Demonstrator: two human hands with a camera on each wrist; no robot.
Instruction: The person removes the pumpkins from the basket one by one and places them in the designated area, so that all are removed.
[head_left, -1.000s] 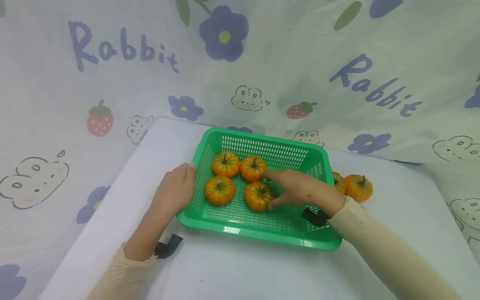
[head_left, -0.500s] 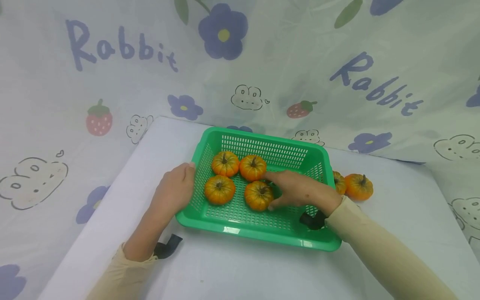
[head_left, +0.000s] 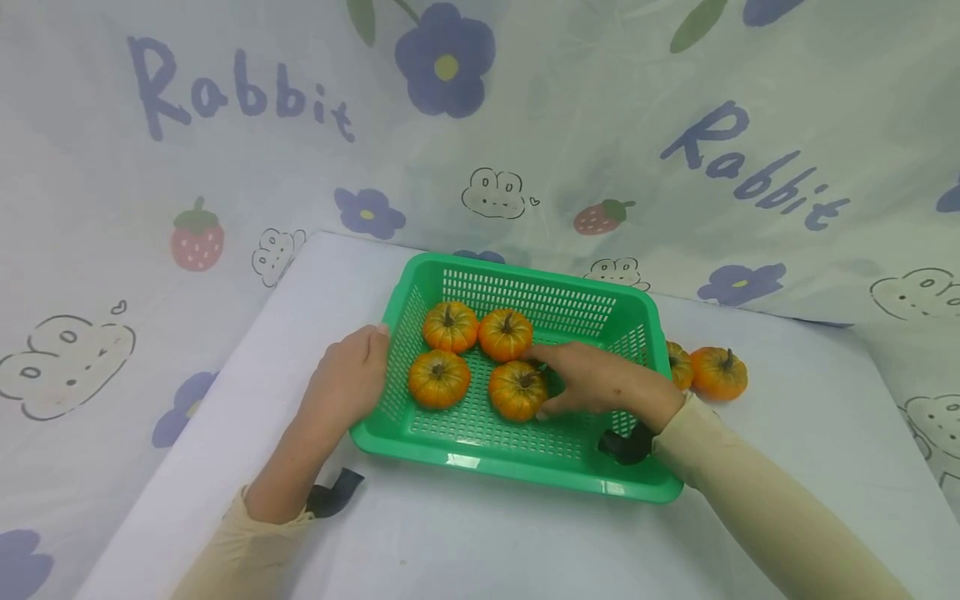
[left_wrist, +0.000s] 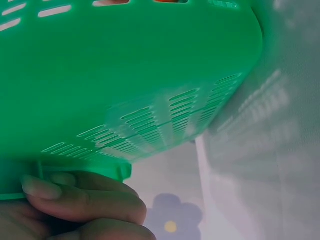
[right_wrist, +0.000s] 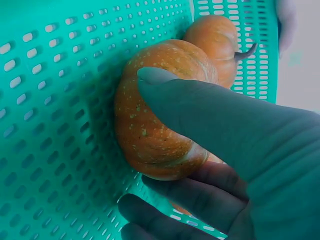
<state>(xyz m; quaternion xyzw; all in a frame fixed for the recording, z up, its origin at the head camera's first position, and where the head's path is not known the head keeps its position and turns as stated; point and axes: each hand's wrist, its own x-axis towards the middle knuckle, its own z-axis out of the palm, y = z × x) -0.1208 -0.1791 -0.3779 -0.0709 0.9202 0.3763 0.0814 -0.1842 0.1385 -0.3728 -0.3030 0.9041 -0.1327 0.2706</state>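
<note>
Inside the rectangular green perforated-plastic basket, your right hand holds a round, ribbed orange pumpkin; your left hand grips the basket's rim

1 outer pumpkin pt. hidden behind basket, L sleeve cut @ head-view btm.

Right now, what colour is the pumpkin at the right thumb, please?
The pumpkin is orange with pale speckles, seen best in the right wrist view.
</note>
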